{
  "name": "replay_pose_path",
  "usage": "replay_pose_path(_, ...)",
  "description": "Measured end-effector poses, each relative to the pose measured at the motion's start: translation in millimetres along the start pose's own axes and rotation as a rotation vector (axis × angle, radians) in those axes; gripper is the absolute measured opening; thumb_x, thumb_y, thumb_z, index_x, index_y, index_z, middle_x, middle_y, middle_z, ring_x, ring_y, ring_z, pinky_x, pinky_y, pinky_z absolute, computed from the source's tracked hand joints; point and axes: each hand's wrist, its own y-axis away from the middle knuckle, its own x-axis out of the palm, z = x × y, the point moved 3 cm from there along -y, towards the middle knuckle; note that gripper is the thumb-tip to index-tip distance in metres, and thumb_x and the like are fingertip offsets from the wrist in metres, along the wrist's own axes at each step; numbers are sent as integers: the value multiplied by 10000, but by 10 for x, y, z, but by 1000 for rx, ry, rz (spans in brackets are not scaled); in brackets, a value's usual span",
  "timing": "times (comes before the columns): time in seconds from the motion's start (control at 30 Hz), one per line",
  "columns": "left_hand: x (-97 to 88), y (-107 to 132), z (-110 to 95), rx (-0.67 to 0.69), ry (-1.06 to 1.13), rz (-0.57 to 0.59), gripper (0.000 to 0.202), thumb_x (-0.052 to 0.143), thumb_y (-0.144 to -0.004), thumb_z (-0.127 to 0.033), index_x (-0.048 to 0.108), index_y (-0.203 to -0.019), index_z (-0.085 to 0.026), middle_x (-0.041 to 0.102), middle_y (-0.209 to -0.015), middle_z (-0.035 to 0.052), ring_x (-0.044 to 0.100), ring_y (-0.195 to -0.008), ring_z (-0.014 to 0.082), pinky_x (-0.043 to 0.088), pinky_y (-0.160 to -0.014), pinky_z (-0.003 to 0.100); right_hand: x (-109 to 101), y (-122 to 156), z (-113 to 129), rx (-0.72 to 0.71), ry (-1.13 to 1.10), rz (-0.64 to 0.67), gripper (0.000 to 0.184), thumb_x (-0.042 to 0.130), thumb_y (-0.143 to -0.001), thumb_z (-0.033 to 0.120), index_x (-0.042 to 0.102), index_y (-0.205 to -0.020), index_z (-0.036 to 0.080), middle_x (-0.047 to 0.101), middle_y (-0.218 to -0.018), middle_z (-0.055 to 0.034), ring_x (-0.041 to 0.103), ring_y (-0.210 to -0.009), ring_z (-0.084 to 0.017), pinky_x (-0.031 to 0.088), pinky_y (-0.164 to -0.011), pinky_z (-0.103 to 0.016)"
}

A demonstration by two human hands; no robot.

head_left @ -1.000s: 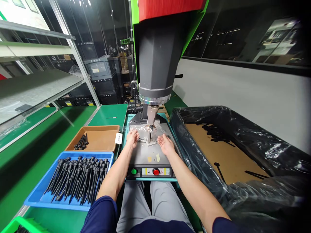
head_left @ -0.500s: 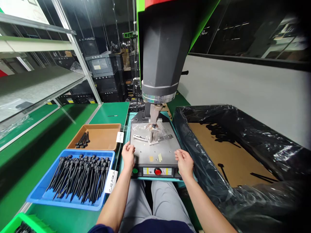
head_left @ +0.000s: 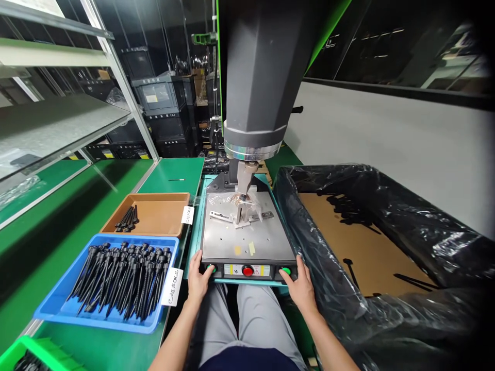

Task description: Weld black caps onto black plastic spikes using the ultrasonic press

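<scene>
The grey machine head (head_left: pixel 255 87) hangs over the back edge of the metal plate (head_left: pixel 232 248). The right hand (head_left: pixel 300 284) rests at the plate's front right corner, the left hand (head_left: pixel 198 282) at its front left; each has the fingers close together, thumb spread from them. Clear film (head_left: pixel 220 198) lies towards the back edge, below a metal horn (head_left: pixel 245 178). Each thumb touches 1 of 2 green buttons (head_left: pixel 286 270) along the front edge. A small black piece (head_left: pixel 243 197) sits just under the horn's tip.

White label (head_left: pixel 172 287) at blue tray (head_left: pixel 58 307) reading "已超声OK品", red warning triangle (head_left: pixel 256 271) on front panel (head_left: pixel 220 271)
</scene>
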Motion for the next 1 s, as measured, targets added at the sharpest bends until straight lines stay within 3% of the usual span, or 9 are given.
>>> replay_pose_path(0.17, -76, -4, 31, 30, 28, 64, 598, 654, -811, -402, 501, -1376, -283, 473, -1432, 89, 421, -1353, 271, 312, -1151, 465, -34, -2, -72, -26, -34, 33, 779, 514, -825, 622, 342, -1472, 222, 439, -1429, -142, 444, -1301, -331, 394, -1050, -466)
replay_pose_path(0.53, -90, -4, -17, -7, 32, 49, 618, 670, -785, -403, 512, -1367, -264, 477, -1432, 90, 420, -1356, 266, 312, -1156, 452, -53, 0, -6, -35, -45, 16, 804, 534, -817, 611, 351, -1469, 179, 442, -1424, -164, 439, -1308, -325, 378, -1074, -457)
replay_pose_path(0.7, -76, -21, -92, -37, 38, -21, 500, 631, -820, -392, 581, -1290, -229, 534, -1361, 107, 484, -1295, 264, 352, -1132, 450, -45, 4, 12, -15, -61, -2, 807, 523, -812, 631, 361, -1462, 181, 446, -1427, -166, 447, -1297, -332, 383, -1062, -478)
replay_pose_path(0.87, -20, -131, -507, 7, 31, -199, 312, 631, -824, -354, 682, -1101, -221, 592, -1244, 112, 534, -1214, 271, 371, -1103, 455, -37, -16, -28, 4, -118, -6, 792, 545, -789, 655, 429, -1417, 187, 477, -1407, -157, 455, -1293, -319, 374, -1075, -467)
replay_pose_path(1.0, 169, -369, -941, 22, 302, -102, 299, 628, -844, -335, 670, -1120, -229, 616, -1223, 114, 560, -1176, 249, 444, -1022, 411, -143, -60, 161, -7, -168, -174, 610, 557, -814, 624, 607, -1214, 167, 592, -1234, -160, 552, -1165, -310, 431, -1016, -475)
